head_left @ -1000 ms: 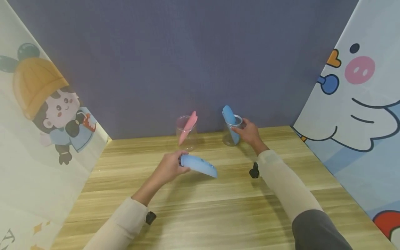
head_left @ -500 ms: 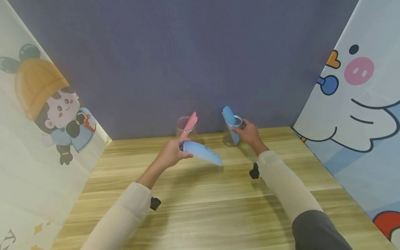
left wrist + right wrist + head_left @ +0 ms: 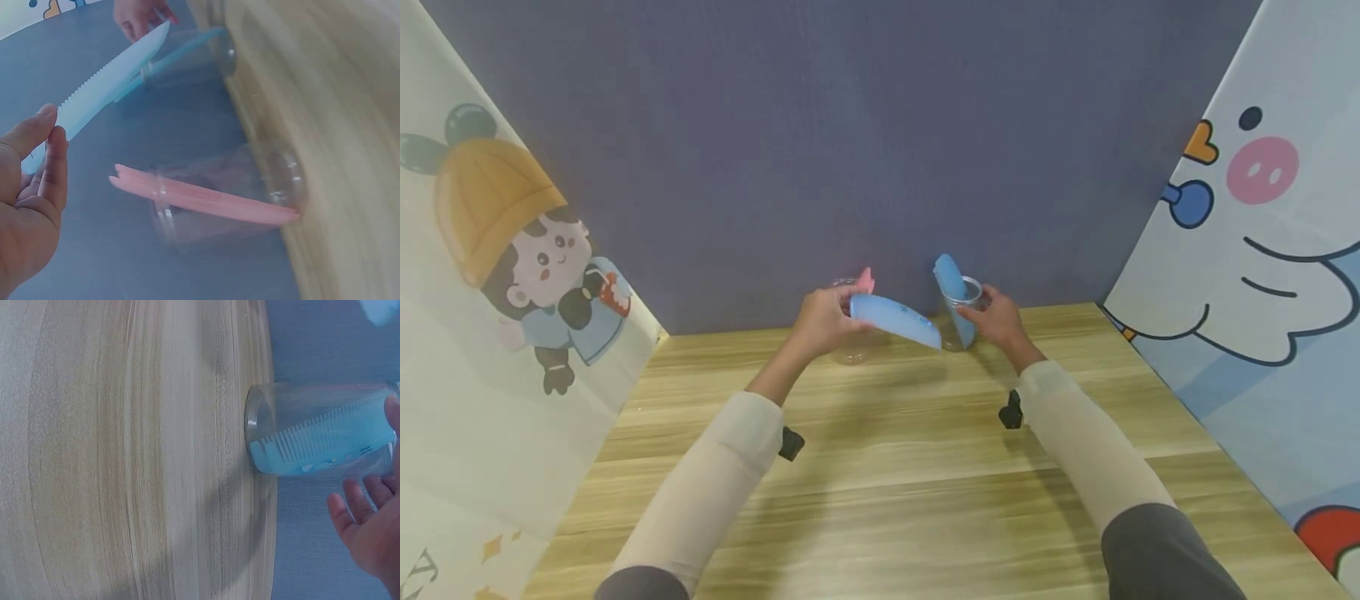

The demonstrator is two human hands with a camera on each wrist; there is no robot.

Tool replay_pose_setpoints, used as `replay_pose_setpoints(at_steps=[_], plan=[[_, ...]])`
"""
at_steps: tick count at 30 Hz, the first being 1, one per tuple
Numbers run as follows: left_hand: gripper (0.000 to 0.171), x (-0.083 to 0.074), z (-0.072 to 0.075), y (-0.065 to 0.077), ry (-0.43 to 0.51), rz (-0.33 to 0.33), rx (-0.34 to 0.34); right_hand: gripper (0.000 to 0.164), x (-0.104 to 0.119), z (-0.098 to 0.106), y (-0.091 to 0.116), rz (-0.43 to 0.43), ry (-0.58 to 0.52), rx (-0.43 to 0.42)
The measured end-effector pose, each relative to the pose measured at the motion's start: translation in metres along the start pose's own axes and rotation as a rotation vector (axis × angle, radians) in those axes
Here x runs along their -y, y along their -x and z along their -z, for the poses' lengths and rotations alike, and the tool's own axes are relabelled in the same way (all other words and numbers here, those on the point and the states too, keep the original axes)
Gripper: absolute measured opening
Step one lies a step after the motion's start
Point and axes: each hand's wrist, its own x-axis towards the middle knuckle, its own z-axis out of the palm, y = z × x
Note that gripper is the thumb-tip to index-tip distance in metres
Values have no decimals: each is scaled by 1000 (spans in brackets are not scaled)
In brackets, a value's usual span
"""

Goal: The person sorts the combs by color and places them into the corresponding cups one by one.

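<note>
My left hand [image 3: 822, 321] pinches a light blue comb [image 3: 898, 322] by one end, between thumb and fingers. The comb hangs in the air, slanting down to the right in the head view; its teeth show in the left wrist view. At the back right, my right hand [image 3: 998, 318] holds a clear cup [image 3: 294, 400] near its rim. A blue comb [image 3: 331, 440] leans inside that cup, its top sticking out. Behind and below my left hand stands another clear cup [image 3: 187, 234] with a pink comb [image 3: 212, 203] leaning in it. In the head view my left hand partly hides both.
Both cups stand on a wood-grain table [image 3: 880, 500], close to a dark blue-grey back wall [image 3: 880, 150]. Printed cartoon panels flank the table: a figure in a yellow hat [image 3: 497, 208] at left, a white character [image 3: 1262, 250] at right.
My left hand has moved forward and slightly right with the light blue comb, rising in front of the left cup. The right hand and its cup have stayed in place.
</note>
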Motion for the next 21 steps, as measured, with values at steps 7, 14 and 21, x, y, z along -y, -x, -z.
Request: replay_pose_setpoints(at_steps=[7,14,21], plan=[[65,-20,5,-23,53,21,15,88,1,2,2,-5,-3,4],[64,-31,1,-46,71,25,-20,88,-1,3,1,0,-27,15],[63,-37,-9,-67,135,37,-50,86,0,2,1,-20,-64,23]])
